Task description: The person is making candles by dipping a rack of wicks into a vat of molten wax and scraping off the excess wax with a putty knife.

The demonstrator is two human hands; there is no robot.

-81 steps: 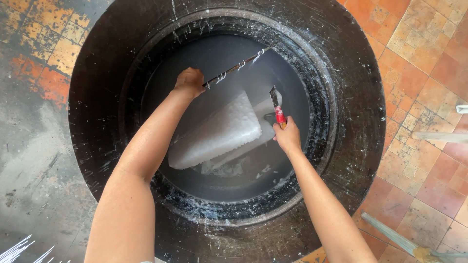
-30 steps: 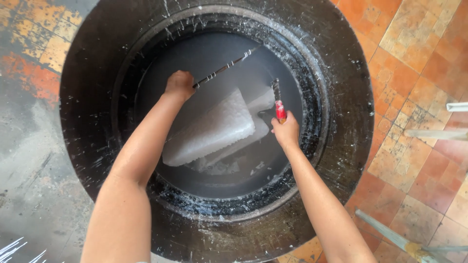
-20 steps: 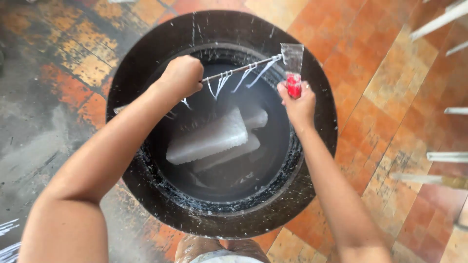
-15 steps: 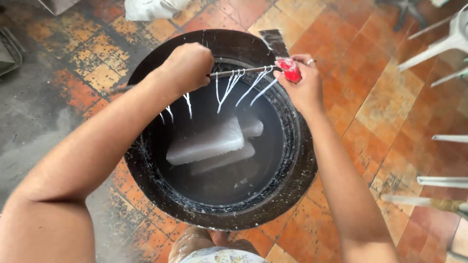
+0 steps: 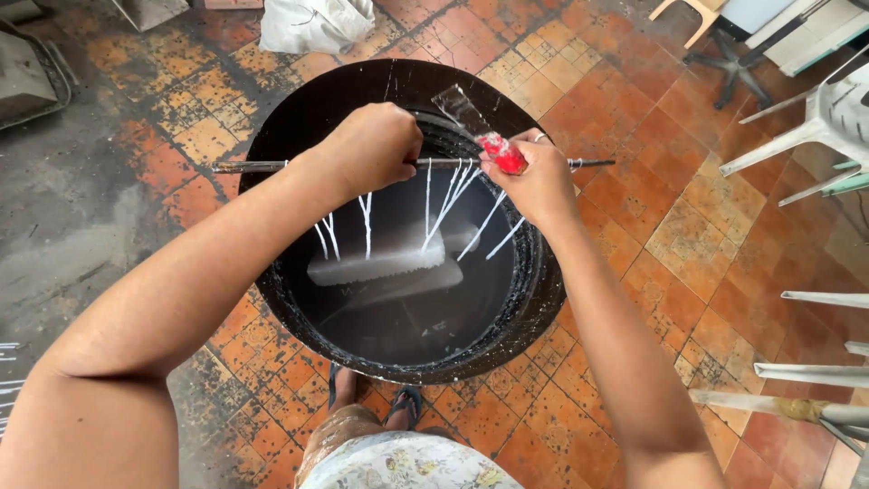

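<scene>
A thin metal rod point(image 5: 262, 166) lies level across the mouth of a big black drum point(image 5: 299, 109), with white strings point(image 5: 429, 195) hanging from it toward the dark liquid below. The left hand point(image 5: 371, 145) has its grip clenched around the rod near its middle. Just to the right of that grip, the right hand point(image 5: 534, 177) grasps a red-handled scraper point(image 5: 493, 149), whose flat blade slants up and away from the grip, over the rod. Past the right grip the rod's far end sticks out over the drum's rim. Below both grips, pale white slabs point(image 5: 376, 265) float in the liquid. Beneath the drum is a worn orange tiled floor point(image 5: 634, 118). Well to the right of the right grip stand white plastic chairs point(image 5: 815, 118); beyond the left grip, a white sack point(image 5: 312, 23) lies on the floor.
</scene>
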